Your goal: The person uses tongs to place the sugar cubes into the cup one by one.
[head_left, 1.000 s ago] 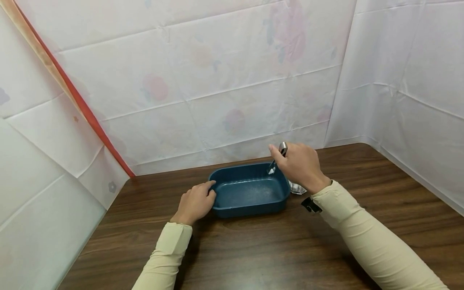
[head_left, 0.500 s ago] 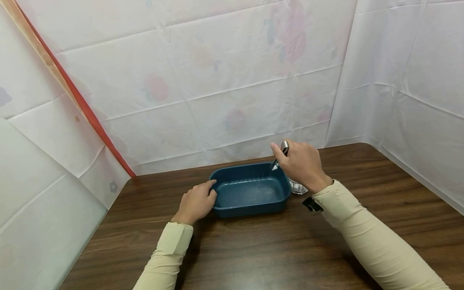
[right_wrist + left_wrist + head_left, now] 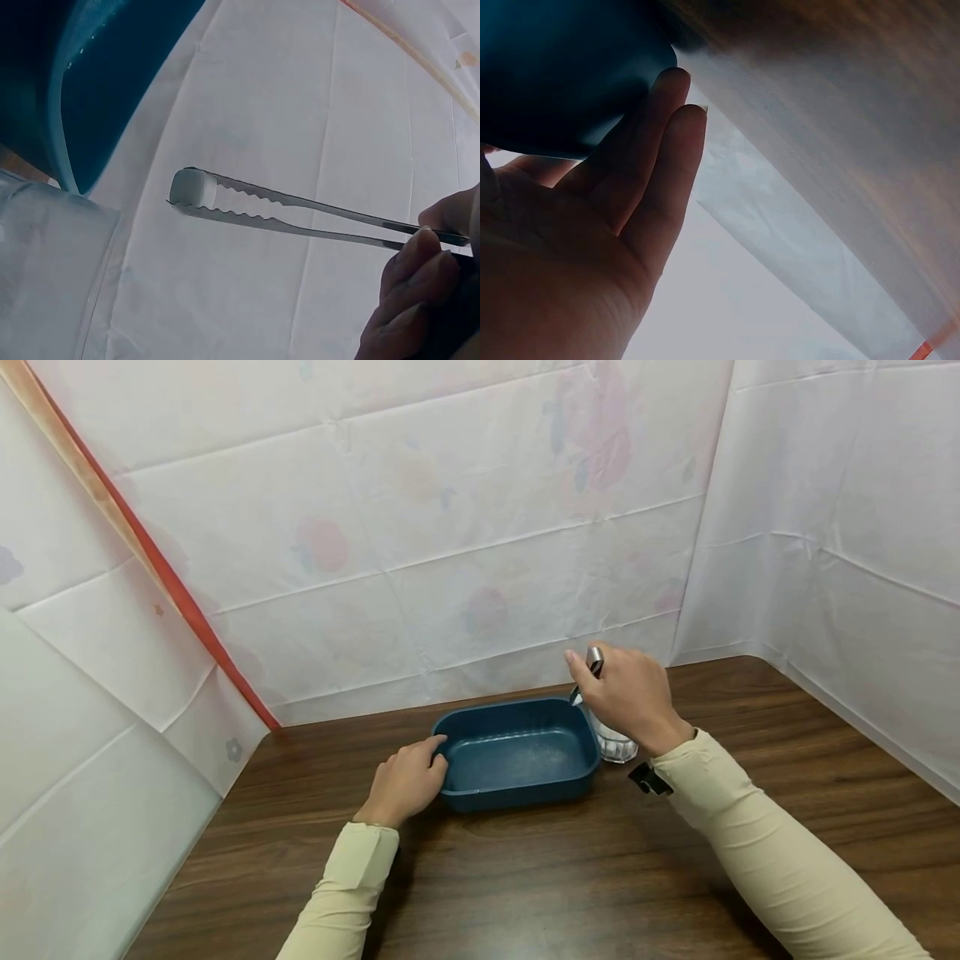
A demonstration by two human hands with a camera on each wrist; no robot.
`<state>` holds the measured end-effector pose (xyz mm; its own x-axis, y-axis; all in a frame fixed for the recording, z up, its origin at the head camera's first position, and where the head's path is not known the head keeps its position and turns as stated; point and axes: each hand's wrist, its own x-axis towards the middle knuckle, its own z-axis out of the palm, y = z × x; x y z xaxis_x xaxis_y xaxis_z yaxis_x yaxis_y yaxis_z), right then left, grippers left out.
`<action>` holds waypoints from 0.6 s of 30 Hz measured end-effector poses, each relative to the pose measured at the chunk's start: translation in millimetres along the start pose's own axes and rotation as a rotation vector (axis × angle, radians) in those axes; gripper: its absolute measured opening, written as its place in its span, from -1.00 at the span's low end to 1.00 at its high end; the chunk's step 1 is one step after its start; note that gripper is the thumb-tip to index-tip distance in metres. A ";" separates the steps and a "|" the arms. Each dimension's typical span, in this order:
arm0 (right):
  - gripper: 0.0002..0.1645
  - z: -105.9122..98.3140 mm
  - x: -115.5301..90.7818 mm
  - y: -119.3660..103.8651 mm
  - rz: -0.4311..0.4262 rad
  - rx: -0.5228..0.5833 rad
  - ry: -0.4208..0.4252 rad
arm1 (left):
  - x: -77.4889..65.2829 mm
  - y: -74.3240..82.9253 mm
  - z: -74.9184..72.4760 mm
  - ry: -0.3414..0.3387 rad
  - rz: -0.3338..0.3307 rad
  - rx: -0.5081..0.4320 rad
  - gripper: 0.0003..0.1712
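A blue rectangular basin [image 3: 517, 793] stands on the table. My left hand [image 3: 405, 781] holds its left end, index finger and thumb at the rim; in the left wrist view other fingers [image 3: 667, 172] lie along the outer wall. My right hand [image 3: 633, 693] grips metal tongs [image 3: 337, 213] above the basin's far right corner. Between the serrated tips of the tongs sits a small white cube [image 3: 193, 187]. A clear faceted glass [image 3: 618, 750] stands just right of the basin, partly hidden under my right hand. Water droplets show on the basin's inner wall.
The dark wood table [image 3: 510, 877] meets a white printed sheet [image 3: 390, 543] at its back edge. Similar sheeting rises along the left and right sides. An orange-red strip [image 3: 195, 618] runs down the left corner.
My right hand has lifted slightly and shifted right, carrying the tongs and white cube from inside the basin toward its right rim and the glass. My left hand and the basin stay put.
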<state>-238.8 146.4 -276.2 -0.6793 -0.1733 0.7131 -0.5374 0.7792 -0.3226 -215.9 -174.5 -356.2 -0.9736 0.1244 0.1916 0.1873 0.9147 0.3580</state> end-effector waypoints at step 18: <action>-0.40 -5.2 3.5 9.6 0.070 -0.040 -0.030 | 0.0 1.3 0.7 -0.028 -0.022 -0.012 -0.50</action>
<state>-243.7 156.4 -273.6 -0.7296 -0.1348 0.6704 -0.4681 0.8131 -0.3460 -215.8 -173.1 -356.4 -0.9808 0.1151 0.1577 0.1670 0.9129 0.3725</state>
